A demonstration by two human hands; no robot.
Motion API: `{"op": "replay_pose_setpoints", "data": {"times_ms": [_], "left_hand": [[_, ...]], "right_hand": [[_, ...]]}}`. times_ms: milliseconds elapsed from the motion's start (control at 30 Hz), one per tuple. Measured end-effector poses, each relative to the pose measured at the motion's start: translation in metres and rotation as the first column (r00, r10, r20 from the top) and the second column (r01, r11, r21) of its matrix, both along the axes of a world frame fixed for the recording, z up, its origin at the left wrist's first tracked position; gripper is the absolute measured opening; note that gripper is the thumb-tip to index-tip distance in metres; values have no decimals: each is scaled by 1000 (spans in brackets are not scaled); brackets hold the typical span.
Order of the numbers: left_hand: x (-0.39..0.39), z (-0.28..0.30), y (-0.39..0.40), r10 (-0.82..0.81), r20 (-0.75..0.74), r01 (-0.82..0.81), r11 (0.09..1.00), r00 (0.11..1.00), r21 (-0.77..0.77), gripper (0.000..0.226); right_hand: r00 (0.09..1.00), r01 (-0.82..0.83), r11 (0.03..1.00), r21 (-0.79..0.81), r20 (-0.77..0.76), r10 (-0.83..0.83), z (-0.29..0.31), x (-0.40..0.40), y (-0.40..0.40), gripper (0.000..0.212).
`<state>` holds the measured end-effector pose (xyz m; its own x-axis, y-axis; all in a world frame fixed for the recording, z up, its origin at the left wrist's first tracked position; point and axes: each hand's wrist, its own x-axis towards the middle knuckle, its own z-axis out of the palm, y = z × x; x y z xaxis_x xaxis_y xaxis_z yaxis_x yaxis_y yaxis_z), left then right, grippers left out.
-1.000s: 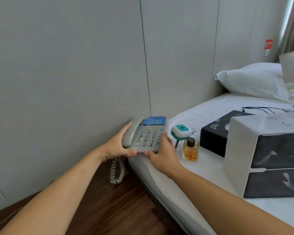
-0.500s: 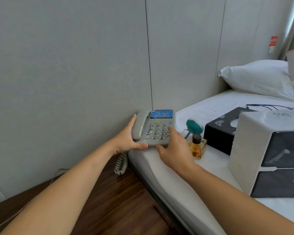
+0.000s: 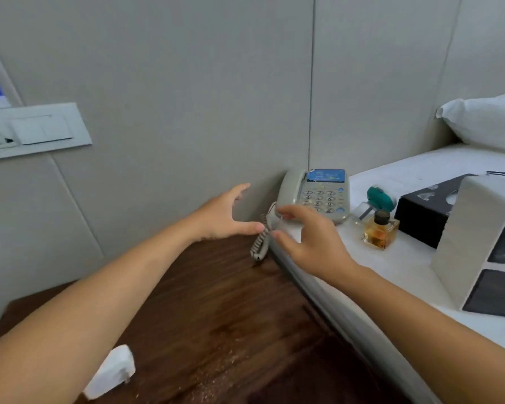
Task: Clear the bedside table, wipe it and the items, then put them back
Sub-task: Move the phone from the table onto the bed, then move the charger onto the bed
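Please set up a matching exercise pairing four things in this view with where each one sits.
Things:
1. telephone
2. perfume bottle
3. white adapter
4. pillow

Places:
A. on the wooden table, near the bottom edge of the view
B. at the corner of the bed by the wall
C. at the head of the bed, far right
D. on the bed, just right of the telephone

Pairs: 1-B, 2-D, 3-A, 4-C

You see the grey telephone (image 3: 318, 195) lying flat at the corner of the white bed (image 3: 391, 266), handset cradled on its left, coiled cord (image 3: 261, 239) hanging over the edge above the dark wooden bedside table (image 3: 216, 310). Just beside it stand an amber perfume bottle (image 3: 380, 232) and a teal gadget (image 3: 380, 197).
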<state>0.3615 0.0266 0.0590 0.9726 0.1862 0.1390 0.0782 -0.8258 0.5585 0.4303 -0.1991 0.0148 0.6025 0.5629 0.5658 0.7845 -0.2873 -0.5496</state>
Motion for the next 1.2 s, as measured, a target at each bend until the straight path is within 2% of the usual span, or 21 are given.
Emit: {"op": "replay_pose_setpoints", "data": {"times_ms": [100, 200, 267, 467, 600, 667, 733, 867, 967, 1067, 1133, 1200], "left_hand": [[-86, 13, 19, 25, -60, -25, 1000, 998, 14, 93], [-174, 11, 38, 77, -151, -71, 996, 986, 46, 75], [-229, 5, 48, 145, -203, -134, 989, 968, 65, 67], [-355, -20, 75, 319, -305, -286, 947, 897, 150, 51], [-420, -41, 101, 474, -268, -438, 880, 839, 186, 34], [-443, -48, 108, 515, -263, -500, 857, 816, 127, 41], [-457, -51, 105, 485, -316, -495, 867, 815, 54, 50], [-464, -65, 93, 417, -333, -461, 885, 846, -65, 49], [-457, -74, 89, 424, -280, -463, 882, 861, -90, 60], [-443, -78, 86, 413, -319, -454, 889, 853, -64, 76], [-435, -79, 87, 417, -325, -450, 893, 849, -29, 83], [-430, -76, 92, 430, -318, -459, 889, 845, -17, 92]], "right_hand": [[975, -223, 971, -84, -46, 219, 7, -45, 31, 43], [897, -442, 873, -205, -124, 425, 9, -94, 64, 45], [846, -533, 802, -271, -157, 510, 6, -124, 86, 46], [789, -592, 652, -474, -177, 588, -15, -183, 133, 55], [782, -593, 608, -529, -197, 591, -28, -200, 153, 69], [779, -595, 584, -552, -217, 589, -32, -207, 161, 69], [777, -580, 554, -597, -202, 596, -33, -214, 168, 63], [800, -531, 559, -637, -160, 578, -32, -220, 179, 61], [795, -541, 557, -630, -165, 584, -34, -220, 185, 46], [788, -580, 582, -571, -209, 580, -35, -219, 192, 34], [780, -606, 608, -513, -232, 582, -32, -218, 197, 47], [757, -638, 587, -498, -268, 596, -26, -216, 204, 89]]}}
